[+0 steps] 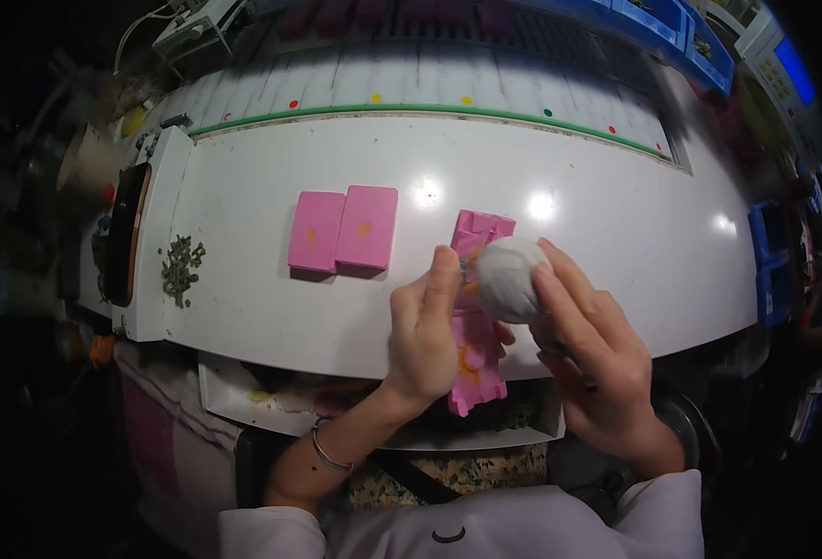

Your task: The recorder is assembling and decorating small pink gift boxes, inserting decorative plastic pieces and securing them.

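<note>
Right hand [590, 349] clasps the white ball [509, 278] and left hand [427, 326] grips the flat pink carton [476, 321] over the bench [243, 298] edge; best keep the carton mouth wide

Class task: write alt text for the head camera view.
Two bare hands, left hand and right hand, hold a round white wrapped ball over an unfolded pink carton at a white worktable; two closed pink boxes lie left.

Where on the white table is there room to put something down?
The white table is bare right of the white ball, and between the green bits and the two pink boxes. It's crowded where both hands hold the open pink carton.
</note>
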Available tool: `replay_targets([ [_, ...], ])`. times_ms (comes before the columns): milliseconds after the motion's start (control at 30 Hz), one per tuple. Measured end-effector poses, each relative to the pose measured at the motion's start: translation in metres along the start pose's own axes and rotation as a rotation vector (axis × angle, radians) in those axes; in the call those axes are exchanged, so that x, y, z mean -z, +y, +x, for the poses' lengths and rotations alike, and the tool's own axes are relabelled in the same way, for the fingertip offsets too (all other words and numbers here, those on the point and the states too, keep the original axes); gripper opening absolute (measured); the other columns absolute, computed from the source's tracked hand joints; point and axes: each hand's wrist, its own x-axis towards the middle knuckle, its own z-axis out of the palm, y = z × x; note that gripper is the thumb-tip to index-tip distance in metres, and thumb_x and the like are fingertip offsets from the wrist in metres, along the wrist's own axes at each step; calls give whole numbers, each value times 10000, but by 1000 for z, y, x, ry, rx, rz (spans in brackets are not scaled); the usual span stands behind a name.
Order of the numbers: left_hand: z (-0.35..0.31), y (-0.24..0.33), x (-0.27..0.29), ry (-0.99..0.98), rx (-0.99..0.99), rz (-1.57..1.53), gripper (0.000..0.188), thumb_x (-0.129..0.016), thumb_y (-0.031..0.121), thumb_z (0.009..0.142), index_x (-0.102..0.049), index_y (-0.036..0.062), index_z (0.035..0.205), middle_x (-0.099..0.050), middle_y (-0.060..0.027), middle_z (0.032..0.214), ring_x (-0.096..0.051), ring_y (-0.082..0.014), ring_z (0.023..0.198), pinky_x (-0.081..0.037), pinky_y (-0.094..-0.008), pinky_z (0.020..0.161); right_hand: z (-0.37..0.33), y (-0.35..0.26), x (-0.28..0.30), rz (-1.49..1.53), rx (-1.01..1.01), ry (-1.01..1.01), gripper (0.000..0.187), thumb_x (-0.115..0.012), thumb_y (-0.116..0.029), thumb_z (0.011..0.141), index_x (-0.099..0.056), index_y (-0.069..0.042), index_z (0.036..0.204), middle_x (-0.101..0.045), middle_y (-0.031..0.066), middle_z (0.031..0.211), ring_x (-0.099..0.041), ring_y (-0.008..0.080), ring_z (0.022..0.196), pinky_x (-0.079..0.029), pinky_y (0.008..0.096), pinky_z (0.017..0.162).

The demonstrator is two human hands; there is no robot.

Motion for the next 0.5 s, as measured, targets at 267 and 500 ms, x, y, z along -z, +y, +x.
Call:
replay_targets([
  [267,4,-3,3,80,-204,117,470,-333,309,991,-591,-84,1019,-650,-134,944,-593,-115,803,-482,-247,701,-18,-5,-4,47,-17,-230,805,-551,117,497,-457,-5,1287,-431,250,1307,-535,285,799,-467,320,678],
  [500,12,6,-3,105,-158,-37,466,-352,327,987,-605,-62,1023,-652,-112,913,-592,-114,817,-480,-243,698,-23,-4,-25,-186,145,22,642,-580,53,595,-534,-42,1228,-499,196,1268,-544,242,762,-466,298,622],
])
